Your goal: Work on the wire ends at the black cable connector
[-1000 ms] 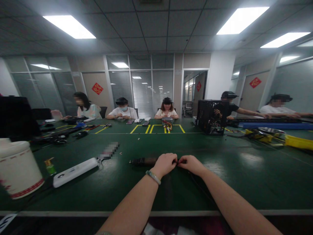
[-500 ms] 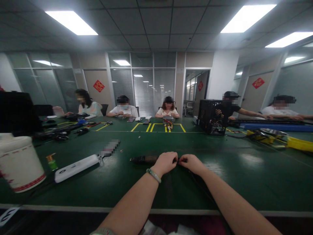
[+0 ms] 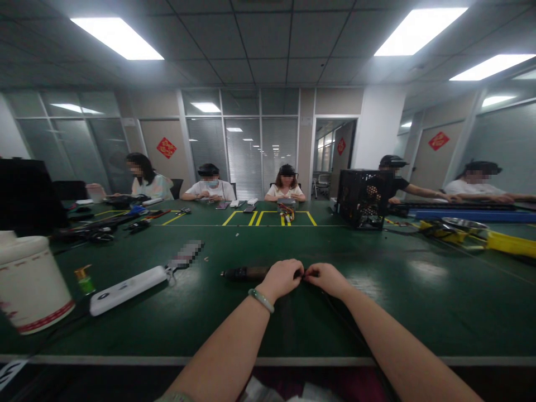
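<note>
A dark electric screwdriver (image 3: 247,273) lies along the table with its tip to the left. My left hand (image 3: 285,277) is closed around its rear part and covers it. Close beside it on the right, my right hand (image 3: 325,278) is pinched shut at the screwdriver's tail end, on the black cable (image 3: 341,315). That cable runs from under my right hand toward the table's front edge. The fingertips of both hands nearly meet, and the exact joint between them is hidden.
A white power strip (image 3: 128,290), a small green bottle (image 3: 85,280) and a large white cup (image 3: 33,285) stand to the left. Farther back are a black computer case (image 3: 362,199), yellow trays (image 3: 508,244) and cables. Several people sit across the green table (image 3: 419,318).
The view has shifted slightly to the right, so everything sits a little farther left. Both hands keep the same hold, with no clear movement of the screwdriver.
</note>
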Demonstrator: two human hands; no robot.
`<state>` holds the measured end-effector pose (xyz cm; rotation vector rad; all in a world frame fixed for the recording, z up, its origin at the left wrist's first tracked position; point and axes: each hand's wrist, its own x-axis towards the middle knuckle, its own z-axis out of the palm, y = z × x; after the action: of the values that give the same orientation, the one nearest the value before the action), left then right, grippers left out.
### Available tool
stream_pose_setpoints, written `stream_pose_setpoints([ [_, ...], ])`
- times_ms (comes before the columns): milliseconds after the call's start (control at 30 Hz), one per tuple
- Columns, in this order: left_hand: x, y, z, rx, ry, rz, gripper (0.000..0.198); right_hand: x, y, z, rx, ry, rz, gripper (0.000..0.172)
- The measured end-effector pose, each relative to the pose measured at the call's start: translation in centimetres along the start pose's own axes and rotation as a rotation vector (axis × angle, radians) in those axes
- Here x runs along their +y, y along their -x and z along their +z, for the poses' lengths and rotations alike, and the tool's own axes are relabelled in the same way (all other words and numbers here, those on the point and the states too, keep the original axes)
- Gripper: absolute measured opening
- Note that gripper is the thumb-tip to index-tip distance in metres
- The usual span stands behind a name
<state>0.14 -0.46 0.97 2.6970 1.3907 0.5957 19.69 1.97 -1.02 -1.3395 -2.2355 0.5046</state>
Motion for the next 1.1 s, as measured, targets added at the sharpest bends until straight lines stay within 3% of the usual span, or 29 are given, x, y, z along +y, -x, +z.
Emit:
stream_pose_setpoints([
  [133,-0.21,-0.01,0.27,0.055,0.003,-0.006,0.015,0.17,-0.03,0.07,0.002,-0.009,-0.002,0.017],
  [433,-0.3,-0.01,0.51,0.06,-0.008,0.023,0.015,0.7,-0.29,0.47,0.003,-0.03,-0.017,0.017],
  [900,0.42,0.09,-0.19,-0.006,-0.02,-0.069,0.017,0.39,-0.2,0.23,-0.012,-0.029,-0.005,0.018],
  [1100,0.19,0.09,-0.04,0.001,-0.027,-0.006,0.011,0.31,-0.07,0.21,-0.004,-0.024,-0.02,0.017],
])
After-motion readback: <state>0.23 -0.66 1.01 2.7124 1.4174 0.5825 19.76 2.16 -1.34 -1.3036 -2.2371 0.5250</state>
